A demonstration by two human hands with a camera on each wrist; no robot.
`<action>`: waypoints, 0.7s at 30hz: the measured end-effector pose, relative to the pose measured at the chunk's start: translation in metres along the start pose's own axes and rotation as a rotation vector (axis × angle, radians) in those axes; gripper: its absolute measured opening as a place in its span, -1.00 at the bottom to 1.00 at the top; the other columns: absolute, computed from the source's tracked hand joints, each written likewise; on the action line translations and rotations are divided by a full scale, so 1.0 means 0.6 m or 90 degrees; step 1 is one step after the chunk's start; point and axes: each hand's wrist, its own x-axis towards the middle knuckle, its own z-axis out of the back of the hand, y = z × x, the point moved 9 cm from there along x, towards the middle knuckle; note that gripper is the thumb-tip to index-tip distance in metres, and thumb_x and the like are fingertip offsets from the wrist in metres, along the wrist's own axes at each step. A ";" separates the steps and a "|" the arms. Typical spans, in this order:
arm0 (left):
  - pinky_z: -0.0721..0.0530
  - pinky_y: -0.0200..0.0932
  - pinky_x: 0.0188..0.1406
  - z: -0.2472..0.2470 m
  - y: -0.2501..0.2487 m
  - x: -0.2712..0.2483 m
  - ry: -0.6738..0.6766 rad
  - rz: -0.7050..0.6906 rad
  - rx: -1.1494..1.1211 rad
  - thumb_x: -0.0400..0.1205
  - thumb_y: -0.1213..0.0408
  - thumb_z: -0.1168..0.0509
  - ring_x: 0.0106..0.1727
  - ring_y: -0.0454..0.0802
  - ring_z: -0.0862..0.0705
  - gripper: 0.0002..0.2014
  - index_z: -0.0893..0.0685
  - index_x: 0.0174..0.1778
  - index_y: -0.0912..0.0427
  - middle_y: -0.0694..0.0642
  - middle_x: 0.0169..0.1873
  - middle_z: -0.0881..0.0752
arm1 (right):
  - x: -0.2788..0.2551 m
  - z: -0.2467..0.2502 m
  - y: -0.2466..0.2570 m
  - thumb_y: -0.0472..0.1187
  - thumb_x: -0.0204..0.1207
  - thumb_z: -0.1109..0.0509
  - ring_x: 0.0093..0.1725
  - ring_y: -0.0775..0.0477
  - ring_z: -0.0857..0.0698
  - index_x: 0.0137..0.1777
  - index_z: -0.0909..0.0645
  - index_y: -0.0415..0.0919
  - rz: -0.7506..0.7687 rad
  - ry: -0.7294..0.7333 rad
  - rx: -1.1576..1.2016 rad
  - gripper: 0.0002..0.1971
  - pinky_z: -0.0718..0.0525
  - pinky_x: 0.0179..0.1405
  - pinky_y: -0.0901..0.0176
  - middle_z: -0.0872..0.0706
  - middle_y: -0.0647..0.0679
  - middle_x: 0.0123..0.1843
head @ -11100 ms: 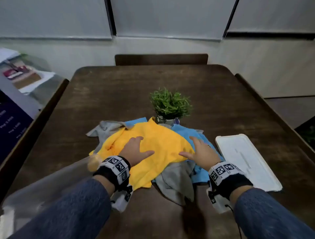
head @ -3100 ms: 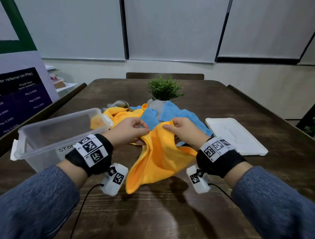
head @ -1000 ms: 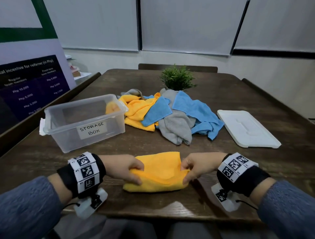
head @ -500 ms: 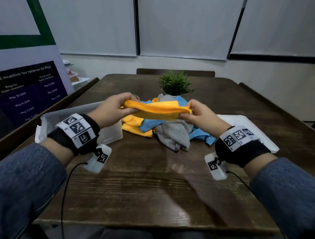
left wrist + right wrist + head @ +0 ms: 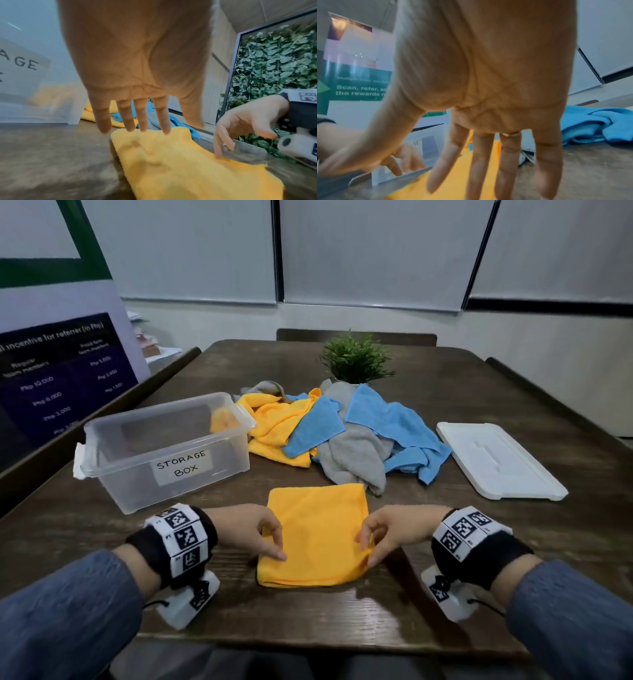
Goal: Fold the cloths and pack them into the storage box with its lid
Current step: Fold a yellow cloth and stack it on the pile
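Folded yellow cloth (image 5: 315, 534) lies flat on the table (image 5: 445, 392) near the front edge, w/ the left hand (image 5: 245, 530) at its left side and the right hand (image 5: 394, 534) at its right side, both w/ fingers extended and loose, fingertips touching the fabric, gripping nothing. Clear storage box (image 5: 164, 450) sits behind-left of it, its inside hard to make out; the unfolded pile of yellow, blue & grey cloths (image 5: 342, 433) lies just right of the box, in front of a small plant (image 5: 354, 361). White lid (image 5: 496, 460) lies flat on the table to the right, apart from the box.
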 end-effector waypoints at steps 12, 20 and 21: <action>0.04 0.36 0.63 -0.013 -0.013 0.077 0.002 0.053 0.063 0.48 -0.21 -0.41 0.70 0.06 0.18 0.03 0.15 0.68 -0.16 -0.10 0.69 0.20 | 0.054 0.006 0.037 0.23 0.42 -0.48 0.71 -0.17 0.25 0.70 0.13 0.18 -0.019 -0.082 -0.191 0.01 0.00 0.65 -0.34 0.23 -0.04 0.74; 0.15 0.53 0.54 -0.032 0.019 0.098 0.066 0.142 0.150 0.34 -0.41 -0.38 0.68 0.08 0.34 0.23 0.43 0.61 -0.21 -0.02 0.59 0.53 | 0.077 -0.009 -0.030 0.40 0.24 -0.50 0.67 -0.17 0.40 0.63 0.47 0.19 -0.118 0.016 -0.262 0.30 0.24 0.54 -0.57 0.51 0.08 0.66; 0.18 0.54 0.54 -0.034 0.022 0.099 0.067 0.144 0.148 0.34 -0.44 -0.37 0.67 0.08 0.36 0.23 0.44 0.60 -0.22 -0.01 0.58 0.55 | 0.076 -0.010 -0.033 0.41 0.23 -0.50 0.67 -0.16 0.41 0.62 0.50 0.18 -0.120 0.018 -0.260 0.31 0.26 0.54 -0.57 0.53 0.10 0.65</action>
